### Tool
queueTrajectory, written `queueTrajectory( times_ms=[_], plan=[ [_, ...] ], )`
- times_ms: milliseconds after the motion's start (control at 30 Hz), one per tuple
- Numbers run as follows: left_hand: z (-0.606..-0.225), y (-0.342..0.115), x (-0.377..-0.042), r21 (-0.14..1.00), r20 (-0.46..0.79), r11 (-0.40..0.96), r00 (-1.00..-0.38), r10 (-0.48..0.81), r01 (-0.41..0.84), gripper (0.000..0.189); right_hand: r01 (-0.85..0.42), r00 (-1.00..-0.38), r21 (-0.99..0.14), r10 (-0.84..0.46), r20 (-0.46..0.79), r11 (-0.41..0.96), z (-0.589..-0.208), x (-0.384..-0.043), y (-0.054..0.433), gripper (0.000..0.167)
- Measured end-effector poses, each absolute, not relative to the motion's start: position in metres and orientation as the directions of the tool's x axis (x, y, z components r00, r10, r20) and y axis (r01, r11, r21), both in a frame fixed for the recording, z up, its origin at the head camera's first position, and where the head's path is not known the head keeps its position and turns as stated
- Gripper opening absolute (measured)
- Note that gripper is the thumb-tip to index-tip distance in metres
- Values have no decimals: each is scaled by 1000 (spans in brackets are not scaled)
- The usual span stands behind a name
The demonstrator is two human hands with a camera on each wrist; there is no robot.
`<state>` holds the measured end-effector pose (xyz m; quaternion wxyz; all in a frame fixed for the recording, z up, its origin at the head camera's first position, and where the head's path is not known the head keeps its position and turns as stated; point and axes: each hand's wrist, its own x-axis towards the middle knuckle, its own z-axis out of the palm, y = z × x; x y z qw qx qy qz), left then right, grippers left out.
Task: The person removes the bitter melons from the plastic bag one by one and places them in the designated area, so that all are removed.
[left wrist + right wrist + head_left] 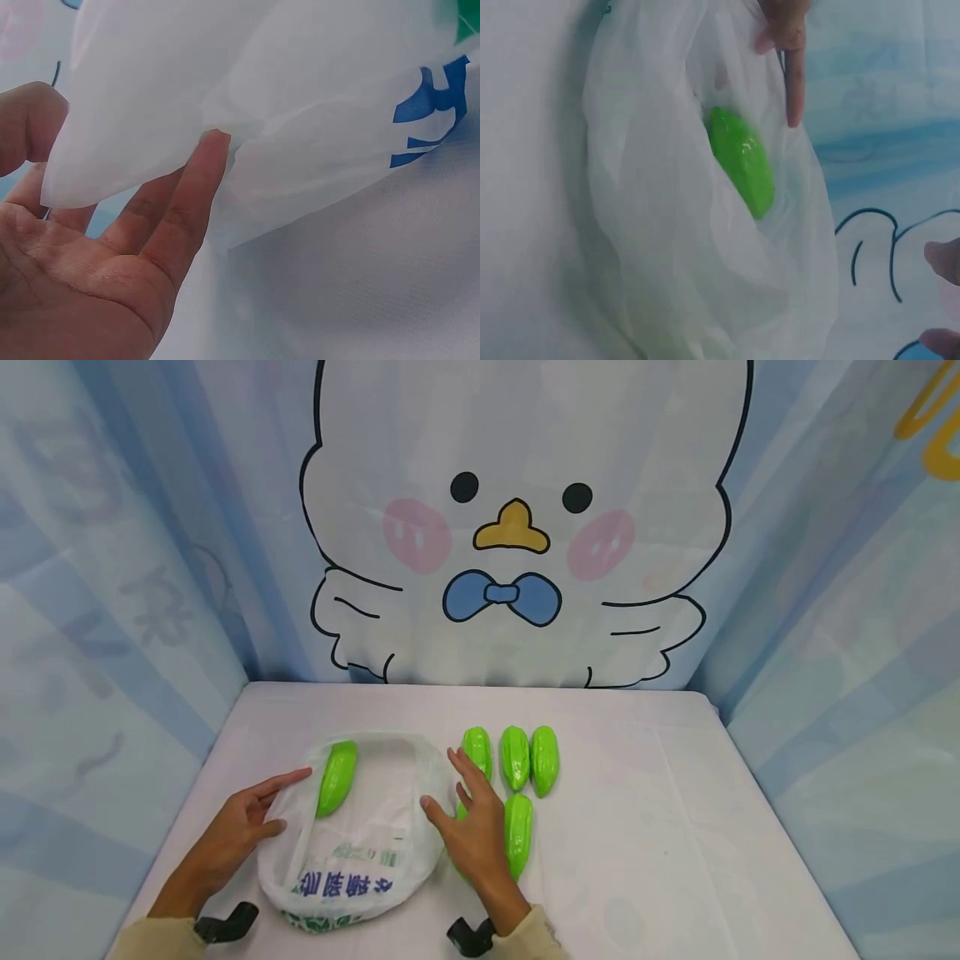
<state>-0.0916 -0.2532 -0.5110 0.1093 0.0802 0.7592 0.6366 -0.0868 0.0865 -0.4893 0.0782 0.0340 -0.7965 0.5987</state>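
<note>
A white plastic bag (352, 893) with blue and green print lies on the table, its mouth spread wide. Inside, against its left wall, rests a shiny green cucumber-shaped piece (337, 779), also seen in the right wrist view (742, 163). My left hand (238, 827) touches the bag's left side with fingers extended; in the left wrist view the fingers lie along the thin plastic (165, 210). At the bag's right rim my right hand (474, 827) is spread, thumb and fingers apart, holding nothing. It partly hides a green piece behind it.
Several more green pieces (514, 757) lie on the white tabletop (660, 827) just right of the bag, close to my right hand. A curtain with a cartoon bird (517, 635) rises behind the table's back edge, and blue-white curtains (97, 610) hang at both sides.
</note>
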Motion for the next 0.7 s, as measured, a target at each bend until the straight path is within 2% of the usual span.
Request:
queueTrajectory(
  times_ms=[433,700],
  plan=[
    [-506,-253,-94,968,-135,236,-965,226,-80,73,-136,-986,-959,-125,107,248,-490,-95,35,72],
    [-504,-251,-96,966,-169,229,-961,217,-118,75,-135,-977,-946,-200,78,294,-496,-106,8,69]
  ],
)
